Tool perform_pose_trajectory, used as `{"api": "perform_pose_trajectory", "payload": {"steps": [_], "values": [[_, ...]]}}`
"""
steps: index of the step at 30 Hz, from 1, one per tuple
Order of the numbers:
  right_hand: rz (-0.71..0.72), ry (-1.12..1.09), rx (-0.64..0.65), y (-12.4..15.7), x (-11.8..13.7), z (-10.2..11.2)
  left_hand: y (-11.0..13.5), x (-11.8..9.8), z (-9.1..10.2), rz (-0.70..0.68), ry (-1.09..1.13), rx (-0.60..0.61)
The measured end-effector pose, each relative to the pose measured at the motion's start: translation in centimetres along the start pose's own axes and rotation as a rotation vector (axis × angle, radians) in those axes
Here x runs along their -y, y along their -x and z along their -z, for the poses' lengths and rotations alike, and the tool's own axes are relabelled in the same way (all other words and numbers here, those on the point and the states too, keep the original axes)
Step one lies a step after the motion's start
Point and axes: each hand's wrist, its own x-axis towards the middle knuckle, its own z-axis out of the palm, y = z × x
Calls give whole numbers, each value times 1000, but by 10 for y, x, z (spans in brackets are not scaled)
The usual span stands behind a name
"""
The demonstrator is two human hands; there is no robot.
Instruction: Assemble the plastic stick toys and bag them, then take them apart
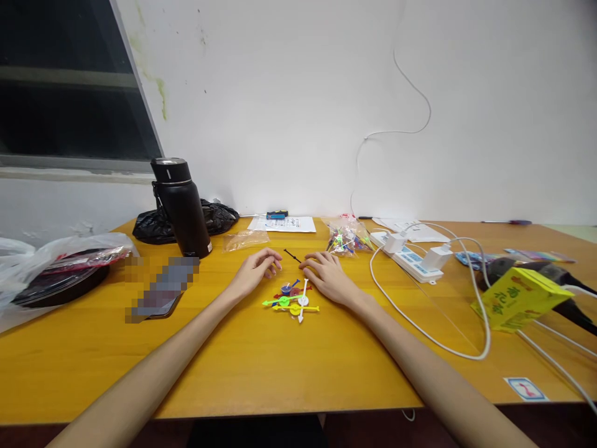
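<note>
My left hand (256, 271) rests on the wooden table with its fingers loosely bent and apart, holding nothing that I can see. Opposite it, my right hand (330, 277) lies palm down, fingers spread. Between the two hands is a thin black plastic arrow (292, 256); its near end lies close to my right fingertips, and whether they touch I cannot tell. Closer to me sits a small overlapping group of plastic arrow spinners: a white one (303, 300), a green one (283, 301), a yellow one (296, 308), a blue one (286, 289) and a red one partly covered.
A clear bag of colourful arrow pieces (347, 238) lies behind my right hand. Right of it are a power strip (417, 264) with white cables and a yellow box (520, 300). Leftward stand a black bottle (181, 211), a phone (165, 289) and plastic bags (116, 246).
</note>
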Motion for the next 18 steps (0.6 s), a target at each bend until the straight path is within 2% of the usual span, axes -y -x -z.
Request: {"api": "perform_pose_trajectory", "payload": {"steps": [4,9,18], "values": [[-57,20,-4,1,-7,-5,7,-14,-3,-93,-88,163],[-92,60,-13,1,-12,-8,14,-23,-4,-79,-260,373],[-122,16,-21,0,-10,-9,13,-17,1,-82,-329,399]]}}
